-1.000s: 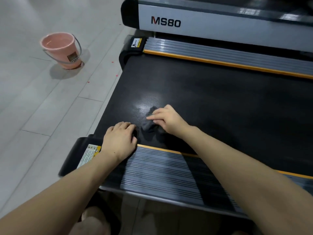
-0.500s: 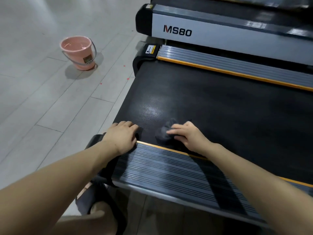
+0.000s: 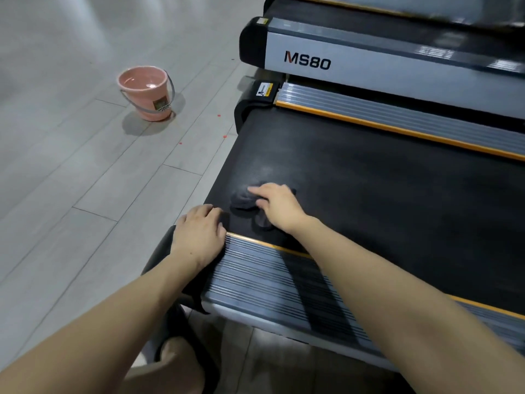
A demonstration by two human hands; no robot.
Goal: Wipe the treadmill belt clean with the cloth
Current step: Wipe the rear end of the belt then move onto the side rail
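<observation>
The right hand point(image 3: 277, 206) lies on a dark grey cloth point(image 3: 244, 198) with fingers nearly straight and spread a little, pressing it flat on the treadmill belt point(image 3: 383, 200). I judge this flat pressure is chosen so that more of the cloth rubs the rubber at once. The cloth is crumpled, near the rear-left corner of the belt, close to the near side rail point(image 3: 284, 277); a part of it shows also under the wrist.

The left hand point(image 3: 199, 231) rests palm down on the corner where the rail meets the belt edge, fingers relaxed and holding nothing. It seems to serve as a support for the leaning body.

The belt's long axis runs from the left of the view towards the right, parallel to the two orange-trimmed rails. The cloth has no clear long axis.

A pink bucket point(image 3: 146, 93) with water stands on the tiled floor point(image 3: 71, 180), well apart from the treadmill, probably for rinsing. Most of the belt seems not yet wiped.
</observation>
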